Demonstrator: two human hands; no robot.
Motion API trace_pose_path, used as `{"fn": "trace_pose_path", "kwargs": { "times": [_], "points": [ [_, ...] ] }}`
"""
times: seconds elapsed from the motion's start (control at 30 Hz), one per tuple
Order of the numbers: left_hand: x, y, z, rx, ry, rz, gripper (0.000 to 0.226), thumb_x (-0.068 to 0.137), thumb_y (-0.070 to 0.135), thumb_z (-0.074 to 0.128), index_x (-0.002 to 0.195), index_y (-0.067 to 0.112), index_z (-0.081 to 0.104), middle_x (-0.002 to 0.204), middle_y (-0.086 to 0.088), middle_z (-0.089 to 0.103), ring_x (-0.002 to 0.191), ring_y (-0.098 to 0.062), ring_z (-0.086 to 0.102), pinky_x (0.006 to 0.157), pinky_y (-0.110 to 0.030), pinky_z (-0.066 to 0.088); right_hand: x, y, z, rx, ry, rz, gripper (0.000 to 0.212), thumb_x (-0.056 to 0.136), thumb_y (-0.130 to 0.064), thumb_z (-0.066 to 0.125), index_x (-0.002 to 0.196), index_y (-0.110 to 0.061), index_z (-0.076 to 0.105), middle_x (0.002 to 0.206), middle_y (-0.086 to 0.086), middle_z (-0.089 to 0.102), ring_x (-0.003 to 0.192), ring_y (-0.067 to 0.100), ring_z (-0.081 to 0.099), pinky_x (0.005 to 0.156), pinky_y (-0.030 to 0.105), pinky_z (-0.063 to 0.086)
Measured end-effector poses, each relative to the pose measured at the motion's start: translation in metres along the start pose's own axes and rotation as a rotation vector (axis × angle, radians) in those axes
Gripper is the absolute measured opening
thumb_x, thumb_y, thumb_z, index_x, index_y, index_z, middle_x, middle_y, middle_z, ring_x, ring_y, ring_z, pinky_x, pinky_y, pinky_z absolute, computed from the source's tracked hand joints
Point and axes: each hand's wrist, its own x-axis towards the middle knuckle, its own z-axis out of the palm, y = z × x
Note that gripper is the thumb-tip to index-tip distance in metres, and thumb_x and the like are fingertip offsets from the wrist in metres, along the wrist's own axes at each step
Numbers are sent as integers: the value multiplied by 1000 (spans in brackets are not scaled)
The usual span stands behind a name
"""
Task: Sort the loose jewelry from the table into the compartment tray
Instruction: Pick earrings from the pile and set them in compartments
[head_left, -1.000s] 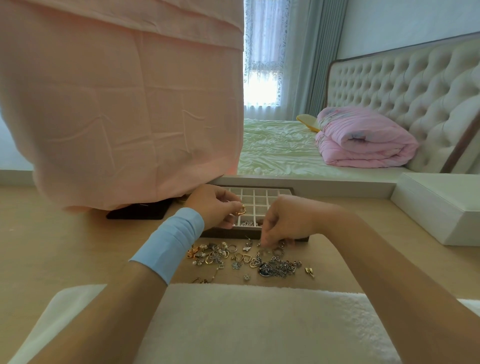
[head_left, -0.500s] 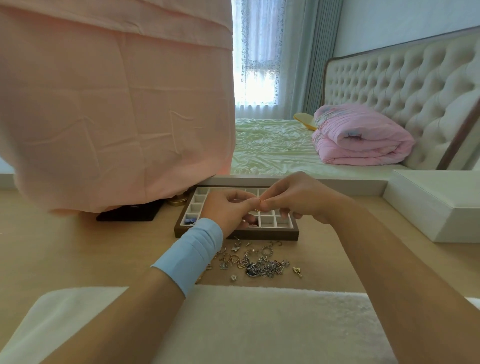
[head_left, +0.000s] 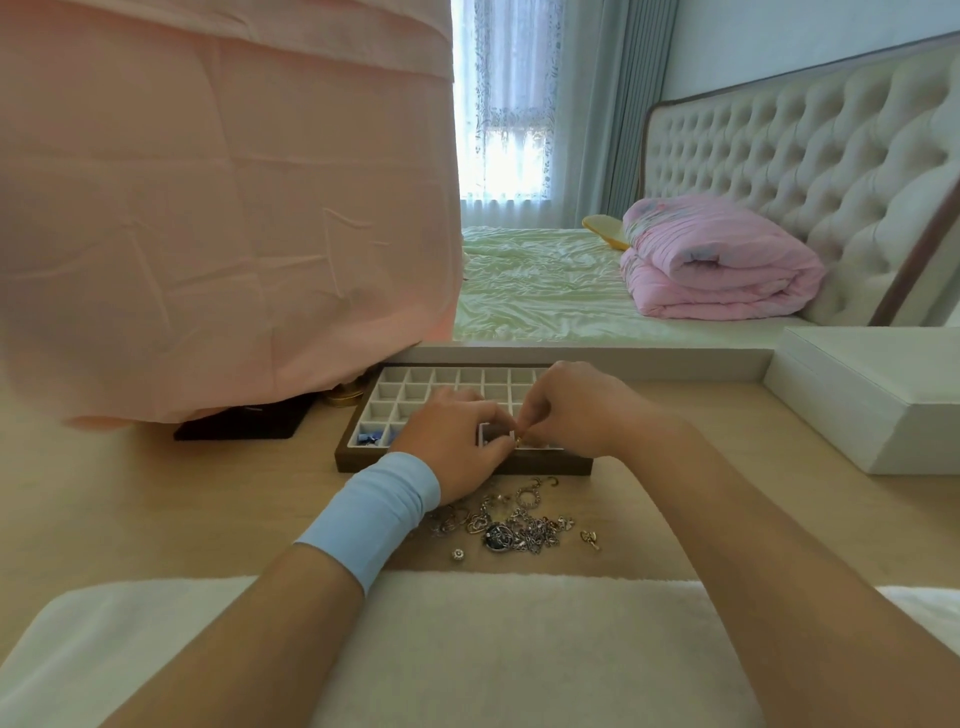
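In the head view, both hands are seen meeting over the near edge of the compartment tray (head_left: 358, 461), a dark brown frame with a grid of white cells that lies on the pale wooden surface (head_left: 156, 499). The left hand (head_left: 452, 447), with a light blue wristband (head_left: 374, 512) on its wrist, is held with its fingers (head_left: 491, 456) curled toward the right hand (head_left: 571, 410), whose fingers (head_left: 535, 420) are bent downward. A small gold piece (head_left: 518, 440) is pinched where the fingertips of the two hands come together, above the tray's front row of cells; which cell lies beneath it cannot be told. Small blue items (head_left: 370, 435) are seen in the tray's near-left cells, while the cells of the far rows show only white.

The loose jewelry (head_left: 514, 525), a tangle of silver and gold rings, chains and charms, is spread on the surface just in front of the tray. A gold charm (head_left: 590, 538) lies slightly apart at its right and a small round bead (head_left: 458, 554) at its near edge. A white towel (head_left: 467, 639) is laid along the near edge of the surface, under both forearms.

A pink cloth (head_left: 223, 208) hangs at the left, with a black flat object (head_left: 244, 423) and a gold base (head_left: 345, 397) below it. Behind, a bed (head_left: 540, 291) with a folded pink quilt (head_left: 717, 265) and a tufted headboard (head_left: 805, 156) is seen, and a white box (head_left: 872, 395) stands at the right.
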Motion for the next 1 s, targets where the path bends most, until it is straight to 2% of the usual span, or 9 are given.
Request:
{"fn": "trace_pose_path", "kwargs": {
  "times": [0.1,0.23,0.43,0.57,0.73,0.8,0.87,0.93,1.0],
  "points": [
    [-1,-3,0,48,-12,40,20,91,41,59,107,35,68,114,6,58,114,-17,45,100,-36,40,-2,-4,2,-106,0,-23,11,91,-33,70,96,-33,80,95,-15,68,94,11,63,80,32,55],
    [-4,-3,-2,55,-26,69,20,90,43,58,109,38,65,113,8,56,112,-14,44,97,-33,40,-3,-4,1,-178,63,-7,9,90,-40,72,95,-37,79,96,-16,62,96,10,58,77,31,50],
    [-7,-1,-7,148,-115,93,32,92,47,53,123,43,58,123,10,51,118,-14,39,104,-37,37,-5,-1,3,-79,-105,35,20,98,-34,59,105,-33,78,98,-11,64,94,15,63,81,32,55],
    [-11,1,-12,115,-115,85,30,92,42,56,122,41,59,121,9,51,117,-12,40,103,-35,38,-6,-7,-5,-60,-76,10,20,96,-33,60,96,-29,79,94,-11,67,88,14,64,78,33,56],
    [-25,-1,-31,67,-78,75,8,90,33,62,96,38,58,93,18,51,92,-6,47,83,-24,42,-12,-31,-18,-11,-117,-104,10,88,-40,70,82,-33,74,77,-15,61,78,12,61,67,28,50],
    [-35,-3,-35,80,-72,68,12,87,30,64,87,39,55,86,21,50,83,-2,47,75,-21,40,-17,-42,-18,-6,-202,-137,2,83,-33,78,85,-34,77,73,-17,60,72,7,59,63,22,46],
    [-46,-6,-34,85,-65,64,14,85,31,64,82,41,54,83,20,53,79,-1,48,71,-21,42,-18,-47,-15,-54,-274,-163,14,80,-29,83,93,-31,79,71,-18,57,64,0,53,57,16,39],
    [-56,-6,-30,92,-46,66,10,85,33,63,82,40,56,84,20,56,80,0,49,67,-18,41,-18,-50,-8,-86,-301,-164,21,75,-33,87,95,-32,80,69,-16,59,61,0,54,55,17,41],
    [-61,-4,-27,113,-45,55,6,86,34,61,87,38,57,88,19,58,80,-1,49,66,-18,41,-16,-52,0,-89,-310,-146,20,71,-34,89,89,-34,81,69,-13,64,65,9,61,58,24,51]
  ]
}}
